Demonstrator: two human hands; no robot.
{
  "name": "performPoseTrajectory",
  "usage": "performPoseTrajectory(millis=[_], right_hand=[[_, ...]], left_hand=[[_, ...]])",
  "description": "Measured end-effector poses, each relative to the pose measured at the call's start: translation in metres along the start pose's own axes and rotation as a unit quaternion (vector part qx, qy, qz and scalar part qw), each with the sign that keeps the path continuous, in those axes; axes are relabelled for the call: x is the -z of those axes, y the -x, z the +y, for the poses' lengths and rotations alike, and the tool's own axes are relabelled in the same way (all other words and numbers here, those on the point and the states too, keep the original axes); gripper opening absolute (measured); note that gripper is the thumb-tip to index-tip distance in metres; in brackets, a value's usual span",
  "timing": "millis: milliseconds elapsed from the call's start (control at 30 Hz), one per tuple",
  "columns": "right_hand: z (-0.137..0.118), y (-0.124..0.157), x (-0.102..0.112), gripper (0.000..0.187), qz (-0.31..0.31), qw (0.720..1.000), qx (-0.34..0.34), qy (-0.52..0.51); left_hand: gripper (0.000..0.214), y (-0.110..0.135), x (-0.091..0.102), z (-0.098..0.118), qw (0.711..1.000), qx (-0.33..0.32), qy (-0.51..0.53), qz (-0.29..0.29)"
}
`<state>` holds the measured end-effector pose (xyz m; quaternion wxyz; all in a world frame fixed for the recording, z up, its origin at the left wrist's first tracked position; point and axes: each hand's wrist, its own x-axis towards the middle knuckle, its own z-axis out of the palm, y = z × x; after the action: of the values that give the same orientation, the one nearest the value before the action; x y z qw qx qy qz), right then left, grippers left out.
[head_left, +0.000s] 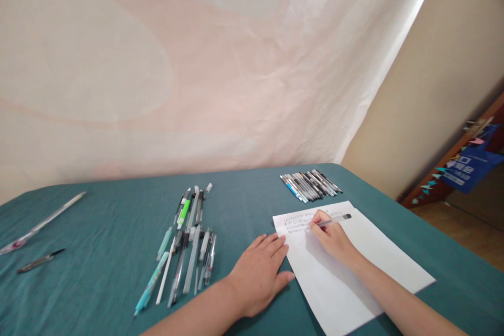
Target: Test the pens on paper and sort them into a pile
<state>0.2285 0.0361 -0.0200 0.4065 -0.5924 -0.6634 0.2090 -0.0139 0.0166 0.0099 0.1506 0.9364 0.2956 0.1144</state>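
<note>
My right hand [329, 233] is closed around a pen [335, 219] with a clear barrel and a dark end, its tip side down at the paper. Beneath it lies a white sheet of paper [354, 273], with several lines of small dark handwriting [297, 220] near its top left. My left hand [262, 273] rests flat, fingers stretched out, its fingertips touching the sheet's left edge and the rest on the green cloth.
Left of my left hand, several loose pens [192, 252] lie in a scattered group. A row of pens [311, 185] sits beyond the paper. At the far left are a long whitish stick-like item [51, 219] and a dark pen [41, 261]. A pale curtain [197, 63] hangs behind the table.
</note>
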Motion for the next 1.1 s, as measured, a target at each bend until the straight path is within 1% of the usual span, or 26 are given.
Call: performPoseTrajectory(millis=[300, 500, 667, 800, 867, 933, 1033, 1100], right_hand=[[0.004, 0.0, -0.001, 0.014, -0.007, 1.0, -0.01, -0.001], [0.004, -0.001, 0.0, 0.015, 0.016, 1.0, -0.02, 0.013], [0.0, 0.001, 0.001, 0.018, 0.018, 0.999, -0.037, -0.006], [-0.008, 0.004, -0.003, 0.021, 0.0, 0.999, -0.021, -0.036], [-0.015, 0.004, -0.005, 0.022, -0.022, 0.998, -0.017, -0.047], [-0.024, 0.005, -0.005, 0.024, -0.052, 0.997, -0.021, -0.058], [-0.042, 0.005, -0.007, 0.031, -0.091, 0.99, -0.038, -0.097], [-0.056, 0.006, -0.011, 0.037, -0.114, 0.982, -0.045, -0.141]], left_hand=[[0.052, 0.001, -0.001, 0.0, 1.0, 0.0, -0.004, 0.004], [0.052, 0.001, 0.0, 0.0, 1.0, -0.003, -0.004, 0.001], [0.052, 0.002, 0.002, 0.002, 1.0, -0.002, 0.001, 0.011], [0.048, 0.002, 0.009, -0.003, 1.0, 0.008, -0.005, 0.027], [0.042, 0.002, 0.017, -0.013, 0.999, 0.025, -0.012, 0.039], [0.036, 0.0, 0.028, -0.029, 0.996, 0.058, -0.023, 0.06], [0.028, -0.007, 0.049, -0.064, 0.983, 0.147, -0.064, 0.088], [0.025, -0.013, 0.066, -0.092, 0.962, 0.226, -0.118, 0.098]])
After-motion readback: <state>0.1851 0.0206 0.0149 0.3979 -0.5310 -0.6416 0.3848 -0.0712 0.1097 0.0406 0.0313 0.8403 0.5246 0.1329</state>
